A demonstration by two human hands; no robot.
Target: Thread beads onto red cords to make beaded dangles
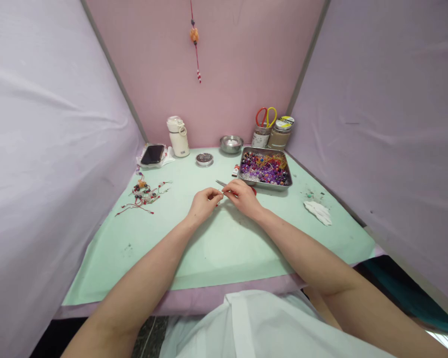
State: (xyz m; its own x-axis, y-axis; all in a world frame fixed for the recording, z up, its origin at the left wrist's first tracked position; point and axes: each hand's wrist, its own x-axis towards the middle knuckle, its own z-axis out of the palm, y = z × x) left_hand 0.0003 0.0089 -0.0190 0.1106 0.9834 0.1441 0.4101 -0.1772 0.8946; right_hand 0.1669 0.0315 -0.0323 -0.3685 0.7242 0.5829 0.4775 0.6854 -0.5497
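Note:
My left hand (204, 204) and my right hand (242, 196) meet over the middle of the table, fingertips almost touching. Both are closed in a pinch around something tiny; a bit of red and white shows below the left fingertips, too small to name. Behind my right hand is a pair of scissors (220, 183), the blades poking out on the left and a red handle on the right. Whether that hand touches them is hidden. Closest to my right hand is a metal tray (272, 187) of purple, clear and dark beads with tangled golden cord.
Beaded red cords (144, 194) lie at left, near a phone (153, 154) and a white bottle (179, 139). Behind stand a small round container (204, 159), a metal bowl (231, 144) and jars (280, 136). White cloth (318, 213) lies right; a beaded ornament (194, 36) hangs above.

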